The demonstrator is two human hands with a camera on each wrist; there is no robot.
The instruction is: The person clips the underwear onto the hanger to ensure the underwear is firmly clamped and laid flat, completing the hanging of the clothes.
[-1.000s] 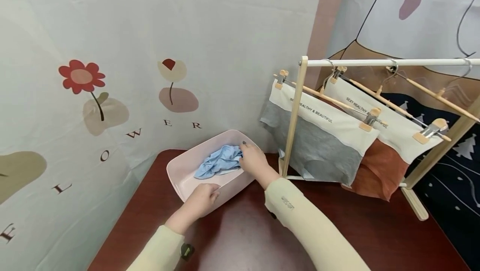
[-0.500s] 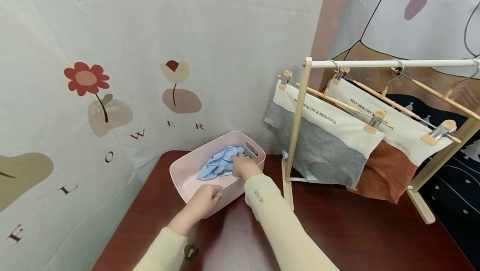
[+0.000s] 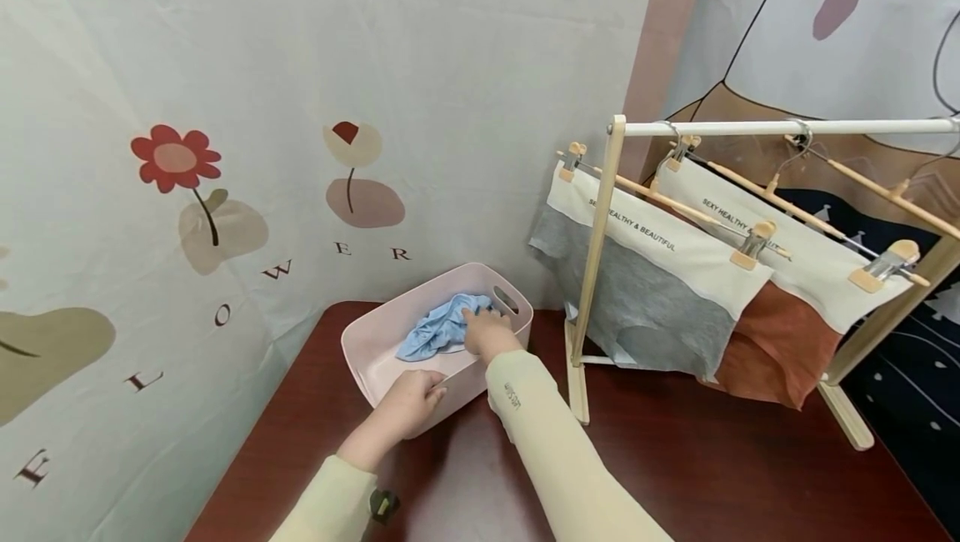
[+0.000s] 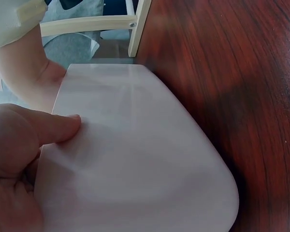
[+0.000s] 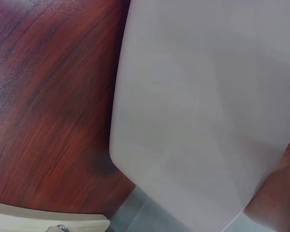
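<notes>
A pink basket [image 3: 375,333] holds crumpled light-blue cloth [image 3: 433,331]. My left hand [image 3: 401,404] grips the near rim; in the left wrist view the thumb of this hand [image 4: 26,137] presses on the outer wall of the basket [image 4: 140,150]. My right hand [image 3: 489,335] reaches over the same rim, with its fingers on the right part of the cloth. Whether they pinch it cannot be made out. In the right wrist view the basket wall [image 5: 198,106] hides the fingers, and part of the hand [image 5: 278,198] shows at the edge.
To the right stands a wooden rack with a white rail [image 3: 720,128]. From clip hangers on it hang grey-and-white shorts [image 3: 652,300] and rust-and-white shorts [image 3: 787,342]. A printed curtain [image 3: 480,92] rises behind the dark red table [image 3: 675,459].
My right hand has moved left and down from the basket's right end onto the cloth, uncovering the handle hole. My left hand keeps its grip on the rim. The head view has shifted slightly.
</notes>
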